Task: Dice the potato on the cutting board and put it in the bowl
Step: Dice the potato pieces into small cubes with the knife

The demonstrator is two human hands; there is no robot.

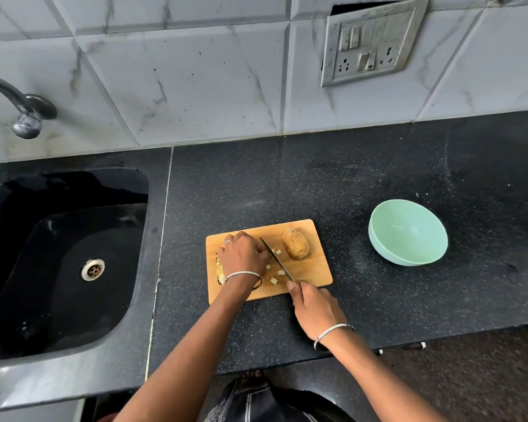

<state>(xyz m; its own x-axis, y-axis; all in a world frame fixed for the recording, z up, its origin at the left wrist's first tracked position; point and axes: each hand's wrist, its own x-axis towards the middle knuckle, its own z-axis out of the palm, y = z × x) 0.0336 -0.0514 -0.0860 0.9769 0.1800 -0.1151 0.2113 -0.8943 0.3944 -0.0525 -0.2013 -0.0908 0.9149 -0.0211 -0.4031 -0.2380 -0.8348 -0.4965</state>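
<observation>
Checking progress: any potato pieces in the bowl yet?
No, the bowl shows only its bare green inside; the cut pieces all lie on the cutting board.

A black sink (64,269) with a steel drain (92,269) sits left in the speckled desk (287,178); a tap (22,108) and a switch plate (374,44) hang on the tiled wall (195,71).

A home kitchen: black counter (363,178) with a sunken sink (58,263), tap (22,111), tiled wall (195,71), socket plate (375,44), and a cutting board (314,269).
</observation>
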